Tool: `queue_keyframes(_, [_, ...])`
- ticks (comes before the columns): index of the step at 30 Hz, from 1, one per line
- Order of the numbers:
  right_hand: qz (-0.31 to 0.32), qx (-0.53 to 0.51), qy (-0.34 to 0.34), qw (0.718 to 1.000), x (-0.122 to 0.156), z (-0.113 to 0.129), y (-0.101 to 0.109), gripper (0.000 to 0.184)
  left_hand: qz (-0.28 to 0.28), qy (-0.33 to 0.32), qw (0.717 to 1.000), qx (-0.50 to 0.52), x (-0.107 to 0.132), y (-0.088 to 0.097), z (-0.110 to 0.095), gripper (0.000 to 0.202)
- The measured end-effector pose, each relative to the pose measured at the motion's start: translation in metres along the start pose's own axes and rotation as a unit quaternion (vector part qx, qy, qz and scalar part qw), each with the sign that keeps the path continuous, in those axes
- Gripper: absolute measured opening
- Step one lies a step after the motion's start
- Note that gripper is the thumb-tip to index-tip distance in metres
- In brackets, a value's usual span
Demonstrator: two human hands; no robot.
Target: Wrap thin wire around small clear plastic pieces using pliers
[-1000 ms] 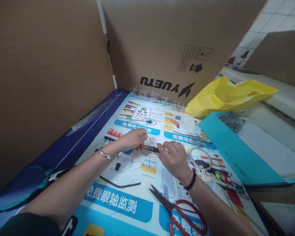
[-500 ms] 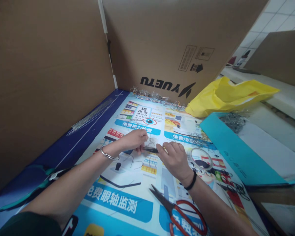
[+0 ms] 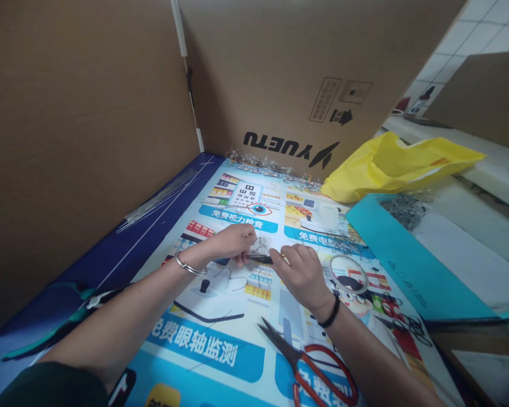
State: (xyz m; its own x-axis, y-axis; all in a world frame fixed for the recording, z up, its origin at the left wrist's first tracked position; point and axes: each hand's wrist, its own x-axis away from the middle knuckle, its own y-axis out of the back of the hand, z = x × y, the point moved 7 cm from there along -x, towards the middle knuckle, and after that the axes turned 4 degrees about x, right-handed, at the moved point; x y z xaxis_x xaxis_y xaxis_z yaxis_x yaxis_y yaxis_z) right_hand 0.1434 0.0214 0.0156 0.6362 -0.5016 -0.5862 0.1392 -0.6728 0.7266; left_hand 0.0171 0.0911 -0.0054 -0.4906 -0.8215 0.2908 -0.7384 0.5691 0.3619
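Observation:
In the head view, my right hand is wrapped round a pair of dark, slim-jawed pliers. Their tip points left and meets the fingers of my left hand. Those fingers are pinched together on a thin wire, whose fine loop shows just above the jaws; the exact grip is hidden. Bent dark wires lie on the printed sheet below my left hand. Nearer to me rest scissors with red handles, blades slightly apart.
Tall cardboard walls enclose the left and back. Straight wires lie on the left; green-handled pliers sit beside my left forearm. At right are a wire coil, a yellow bag and a blue box with a wire tangle.
Both hands and the pliers hold almost the same pose. The whole view has shifted very slightly.

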Motion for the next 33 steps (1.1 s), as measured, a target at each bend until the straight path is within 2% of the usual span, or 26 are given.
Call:
queue_keyframes(11, [0.026,-0.010,-0.006,1.000,-0.005,0.001,0.001,0.015,-0.027,-0.004,1.000,-0.011,0.001,0.003,-0.001,0.013])
queue_keyframes(19, [0.056,-0.019,-0.021,0.998,-0.003,0.002,-0.004,0.021,-0.059,-0.067,0.990,-0.110,0.006,0.009,-0.019,0.017])
queue_keyframes(23, [0.069,-0.028,-0.031,0.997,-0.001,0.002,-0.008,0.023,-0.086,-0.086,0.969,-0.215,0.010,0.010,-0.027,0.016])
queue_keyframes(28, [0.087,-0.038,-0.059,0.994,0.001,0.002,-0.013,0.019,-0.138,-0.113,0.906,-0.384,0.013,0.006,-0.031,0.018])
queue_keyframes(30, [0.090,-0.052,-0.079,0.991,0.003,0.001,-0.015,0.017,-0.136,-0.125,0.888,-0.421,0.013,0.003,-0.030,0.019])
queue_keyframes(33, [0.107,-0.086,-0.102,0.985,0.004,-0.001,-0.019,0.018,-0.114,-0.137,0.883,-0.434,0.013,0.000,-0.029,0.018])
